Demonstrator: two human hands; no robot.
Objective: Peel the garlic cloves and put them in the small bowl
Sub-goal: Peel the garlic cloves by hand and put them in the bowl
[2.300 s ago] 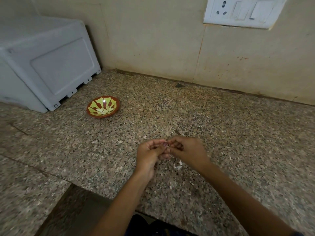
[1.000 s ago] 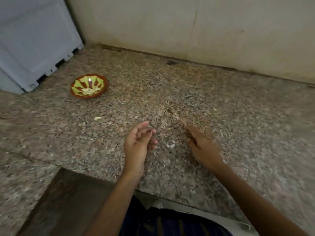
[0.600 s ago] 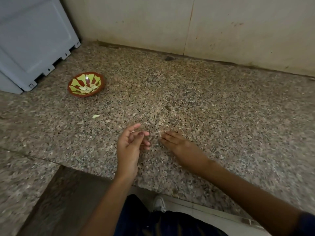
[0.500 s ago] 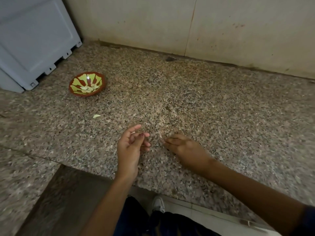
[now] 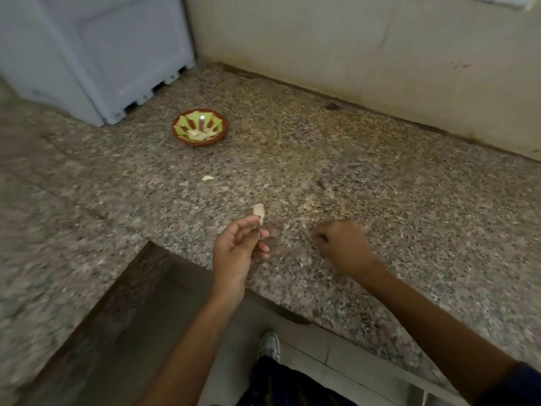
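The small red-and-green bowl (image 5: 178, 131) stands on the granite counter at the back left, with pale peeled cloves (image 5: 198, 133) inside. A small pale garlic piece (image 5: 207, 177) lies loose on the counter between the bowl and my hands. My left hand (image 5: 235, 253) is raised just above the counter's front edge, and its thumb and fingertips pinch a pale, papery piece of garlic skin (image 5: 259, 213). My right hand (image 5: 342, 247) is blurred, with curled fingers pointing down at the counter; nothing shows in it.
A grey-white appliance (image 5: 96, 51) fills the back left corner next to the bowl. The tiled wall (image 5: 366, 51) runs along the back. The counter (image 5: 380, 186) has a cut-out corner at the front left, with floor and a shoe (image 5: 270, 345) below.
My hands parted and a pale piece landed between them and the bowl. My right hand swept flat over the counter, then curled. My left hand now pinches a skin piece.
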